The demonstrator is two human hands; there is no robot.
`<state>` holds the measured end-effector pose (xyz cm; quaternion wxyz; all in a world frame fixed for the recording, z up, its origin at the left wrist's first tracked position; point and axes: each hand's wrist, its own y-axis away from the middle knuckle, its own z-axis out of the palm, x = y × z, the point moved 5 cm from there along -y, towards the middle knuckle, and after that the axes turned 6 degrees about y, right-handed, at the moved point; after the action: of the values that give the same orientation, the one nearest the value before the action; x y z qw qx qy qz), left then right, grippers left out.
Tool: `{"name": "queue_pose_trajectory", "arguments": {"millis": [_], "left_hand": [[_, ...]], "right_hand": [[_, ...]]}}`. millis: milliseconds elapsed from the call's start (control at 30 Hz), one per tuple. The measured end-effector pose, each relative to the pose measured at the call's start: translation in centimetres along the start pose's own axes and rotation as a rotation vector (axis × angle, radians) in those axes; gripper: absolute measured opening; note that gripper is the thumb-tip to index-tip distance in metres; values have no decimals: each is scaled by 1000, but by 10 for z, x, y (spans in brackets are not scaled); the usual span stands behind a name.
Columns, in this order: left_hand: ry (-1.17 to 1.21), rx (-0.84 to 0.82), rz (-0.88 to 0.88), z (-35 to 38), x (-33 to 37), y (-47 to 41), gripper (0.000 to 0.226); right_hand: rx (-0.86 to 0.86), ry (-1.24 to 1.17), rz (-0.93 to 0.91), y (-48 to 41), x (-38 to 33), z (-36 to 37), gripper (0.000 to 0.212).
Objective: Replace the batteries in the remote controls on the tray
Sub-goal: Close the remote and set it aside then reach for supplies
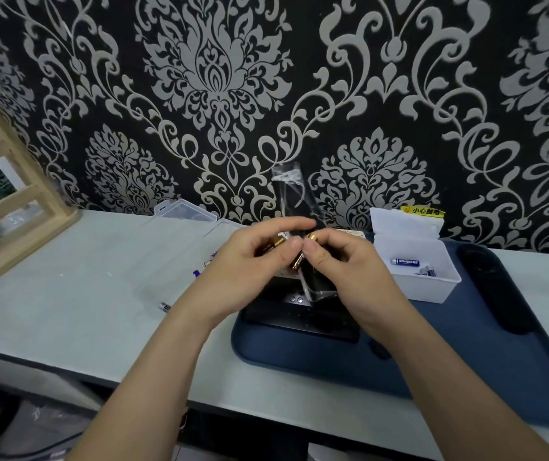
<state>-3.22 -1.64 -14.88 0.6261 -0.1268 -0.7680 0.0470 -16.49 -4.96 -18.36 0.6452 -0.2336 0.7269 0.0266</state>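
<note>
1. While both hands meet above the tray's far left end, the thing the next move depends on is the gold battery (310, 236), pinched at its tip between the thumb and forefinger of the right hand (343, 271)
2. Just below it a second gold cell (298, 261) pokes out between the two thumbs; which hand carries it cannot be told
3. The left hand (249, 257) curls round more gold batteries (274, 243), fingers closed on them, forefinger stretched across the top
4. Directly behind these fingers stands the wrapped remote (318, 282), black inside clear plastic, its long axis close to upright, top leaning a little left toward the wall, and its foot is just above the tray. It seems propped by the lower fingers of the right hand, though that contact is hidden
5. The pinched battery therefore lies just in front of the remote, and the right hand is the nearer one. Its axis appears to cross the remote's, so it would probably need turning to line up with the battery bay, which is not visible here
6. Below, a flat black remote (299, 319) lies on the dark blue tray (466, 367), and a long black remote (494, 287) lies near the right rim
7. A white box (432, 287) on the tray holds blue batteries (405, 261); one loose battery (165, 306) lies on the table (66, 311) well to the left
</note>
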Motion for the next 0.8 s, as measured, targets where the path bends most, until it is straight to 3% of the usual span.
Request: {"name": "queue_pose_trajectory", "arguments": {"millis": [167, 333, 533, 667, 800], "left_hand": [[-68, -54, -21, 1, -6, 2, 39], [118, -75, -78, 4, -2, 5, 40], [-97, 67, 6, 1, -12, -2, 32], [187, 204, -50, -2, -13, -4, 16], [302, 222, -117, -2, -16, -4, 13]], "right_hand": [[-17, 29, -7, 1, -3, -3, 32], [-68, 19, 19, 1, 0, 0, 25], [-52, -33, 68, 3, 3, 1, 31], [-7, -96, 102, 2, 8, -3, 35], [-8, -1, 4, 4, -3, -4, 56]]}}
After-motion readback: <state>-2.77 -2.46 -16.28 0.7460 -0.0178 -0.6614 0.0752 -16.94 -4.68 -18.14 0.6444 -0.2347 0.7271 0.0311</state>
